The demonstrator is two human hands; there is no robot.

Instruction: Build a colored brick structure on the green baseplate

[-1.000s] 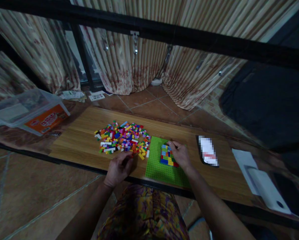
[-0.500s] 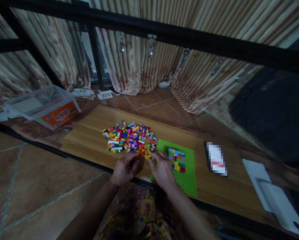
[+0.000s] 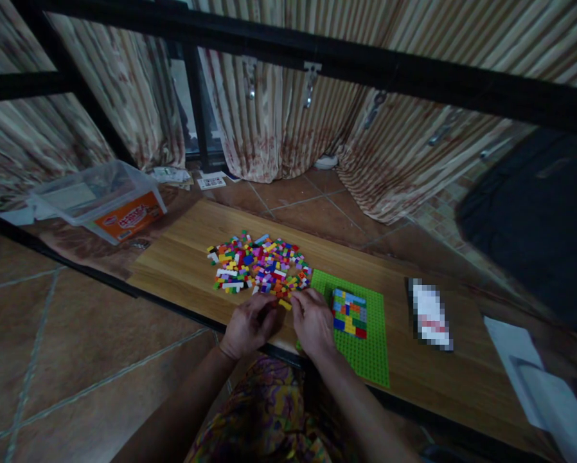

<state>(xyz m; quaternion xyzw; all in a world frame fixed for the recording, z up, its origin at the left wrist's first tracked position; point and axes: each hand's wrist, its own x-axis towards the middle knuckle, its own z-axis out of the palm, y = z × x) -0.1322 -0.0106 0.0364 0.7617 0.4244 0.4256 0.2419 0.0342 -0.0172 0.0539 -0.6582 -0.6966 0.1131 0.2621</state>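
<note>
The left hand (image 3: 250,326) has its fingers curled inward at the near edge of the pile (image 3: 257,267); whether they grip anything is hidden. Between the hands, close to both, is a yellow brick (image 3: 284,304), its long axis slanting from far left to near right. The right hand (image 3: 314,323) bends toward it, grip unclear, covering part of the green baseplate (image 3: 372,354) under the block build (image 3: 350,313).

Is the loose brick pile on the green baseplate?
No, the loose brick pile lies on the wooden tabletop, left of the green baseplate.
</note>
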